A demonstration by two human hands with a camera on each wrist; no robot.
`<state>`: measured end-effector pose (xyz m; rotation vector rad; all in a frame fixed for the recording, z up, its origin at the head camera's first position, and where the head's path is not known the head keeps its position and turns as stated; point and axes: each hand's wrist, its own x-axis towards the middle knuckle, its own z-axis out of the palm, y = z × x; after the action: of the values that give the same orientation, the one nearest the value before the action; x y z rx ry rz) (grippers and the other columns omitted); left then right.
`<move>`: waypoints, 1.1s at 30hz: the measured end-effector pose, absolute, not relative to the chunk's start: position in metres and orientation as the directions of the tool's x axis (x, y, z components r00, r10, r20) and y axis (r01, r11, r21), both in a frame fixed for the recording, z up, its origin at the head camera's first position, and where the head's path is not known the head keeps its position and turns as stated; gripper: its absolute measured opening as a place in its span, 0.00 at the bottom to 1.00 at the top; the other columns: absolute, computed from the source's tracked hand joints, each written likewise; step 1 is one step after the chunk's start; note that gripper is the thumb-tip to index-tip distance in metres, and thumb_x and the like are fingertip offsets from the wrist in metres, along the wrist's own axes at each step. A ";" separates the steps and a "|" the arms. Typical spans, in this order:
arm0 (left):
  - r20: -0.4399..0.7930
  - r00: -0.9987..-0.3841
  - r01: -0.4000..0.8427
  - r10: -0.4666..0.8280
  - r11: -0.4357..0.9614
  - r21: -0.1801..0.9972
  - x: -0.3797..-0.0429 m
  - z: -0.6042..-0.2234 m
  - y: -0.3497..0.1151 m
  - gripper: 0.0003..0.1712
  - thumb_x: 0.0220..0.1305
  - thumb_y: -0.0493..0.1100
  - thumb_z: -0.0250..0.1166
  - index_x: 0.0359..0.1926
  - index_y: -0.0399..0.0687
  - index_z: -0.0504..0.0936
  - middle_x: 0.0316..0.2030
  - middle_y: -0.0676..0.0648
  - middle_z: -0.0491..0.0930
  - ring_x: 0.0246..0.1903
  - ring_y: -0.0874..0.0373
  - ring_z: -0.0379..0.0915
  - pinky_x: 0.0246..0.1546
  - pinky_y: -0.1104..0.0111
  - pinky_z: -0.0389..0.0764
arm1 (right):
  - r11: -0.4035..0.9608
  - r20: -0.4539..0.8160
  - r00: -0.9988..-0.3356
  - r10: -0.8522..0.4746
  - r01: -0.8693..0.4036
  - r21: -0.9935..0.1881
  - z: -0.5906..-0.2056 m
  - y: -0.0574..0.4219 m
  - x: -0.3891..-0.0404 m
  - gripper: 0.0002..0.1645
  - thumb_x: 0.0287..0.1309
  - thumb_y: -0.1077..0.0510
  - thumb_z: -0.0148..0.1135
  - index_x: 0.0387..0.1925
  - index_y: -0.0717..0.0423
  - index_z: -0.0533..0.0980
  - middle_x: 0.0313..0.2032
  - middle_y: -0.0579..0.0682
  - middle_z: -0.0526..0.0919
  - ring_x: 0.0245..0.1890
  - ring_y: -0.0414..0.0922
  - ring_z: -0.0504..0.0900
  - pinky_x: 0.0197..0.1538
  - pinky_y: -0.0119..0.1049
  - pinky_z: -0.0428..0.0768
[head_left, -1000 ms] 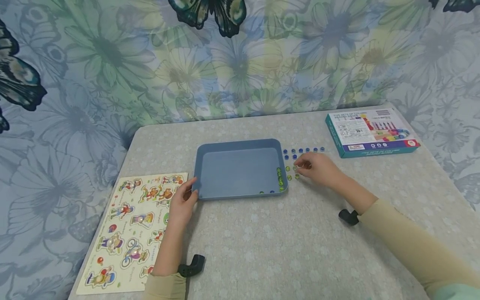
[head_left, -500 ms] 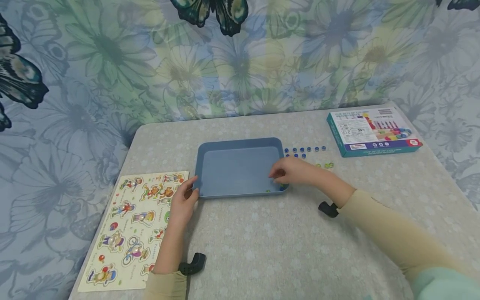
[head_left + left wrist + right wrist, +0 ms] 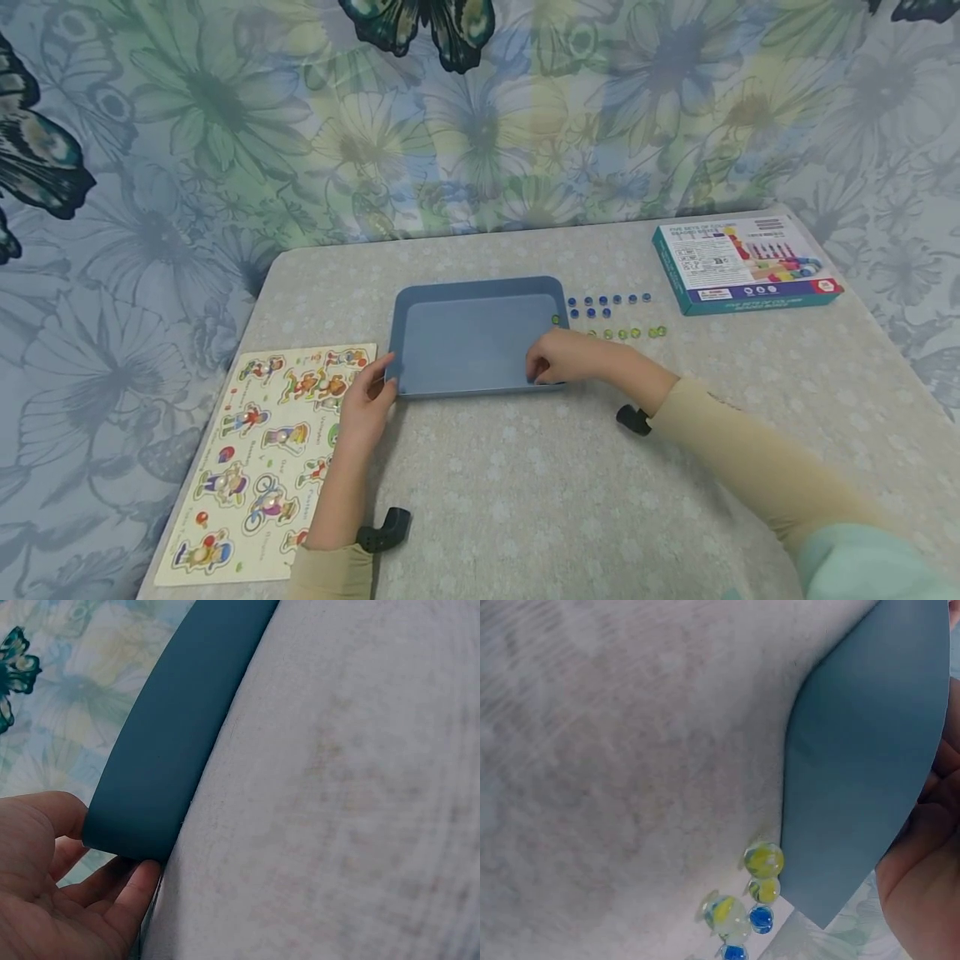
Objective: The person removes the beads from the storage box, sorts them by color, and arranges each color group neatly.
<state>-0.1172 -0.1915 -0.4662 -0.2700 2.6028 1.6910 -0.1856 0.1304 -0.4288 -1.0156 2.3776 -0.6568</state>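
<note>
A blue rectangular tray point(image 3: 472, 337) lies at mid-table. My left hand point(image 3: 366, 408) grips its near left corner; in the left wrist view the thumb is over the rim and the fingers are against the outer wall. My right hand point(image 3: 573, 354) reaches over the right wall, its fingers bent down inside the front right corner. The right wrist view shows the palm point(image 3: 922, 900) behind the wall, but the fingertips and anything between them are hidden. One green marble point(image 3: 556, 320) shows inside the tray. Blue marbles point(image 3: 603, 301) and yellow-green marbles point(image 3: 635, 332) stand in rows to its right.
A cream picture puzzle board point(image 3: 247, 421) lies at the left, partly under the left forearm. A flat teal and white box point(image 3: 750, 262) sits at the back right. Behind the table point(image 3: 487, 483) hangs a flowered cloth point(image 3: 480, 142) with dark butterflies.
My right hand has gone from the yellow-green marbles beside the tray into the tray, then down to its front right corner. My left hand has kept its grip on the tray.
</note>
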 end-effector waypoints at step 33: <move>-0.133 -0.983 -0.172 -0.127 0.385 0.907 -0.117 -0.467 -0.191 0.24 0.67 0.39 0.53 0.64 0.53 0.69 0.63 0.44 0.64 0.58 0.50 0.67 0.54 0.59 0.74 | 0.668 -0.108 -0.902 -0.418 -0.224 -0.710 -0.412 0.246 -0.176 0.09 0.55 0.60 0.65 0.39 0.55 0.82 0.35 0.46 0.82 0.35 0.43 0.78 0.39 0.36 0.80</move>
<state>-0.1172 -0.1907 -0.4669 -0.2790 2.5799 1.6968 -0.1760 0.2459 -0.4124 -0.5154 2.6225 -1.0646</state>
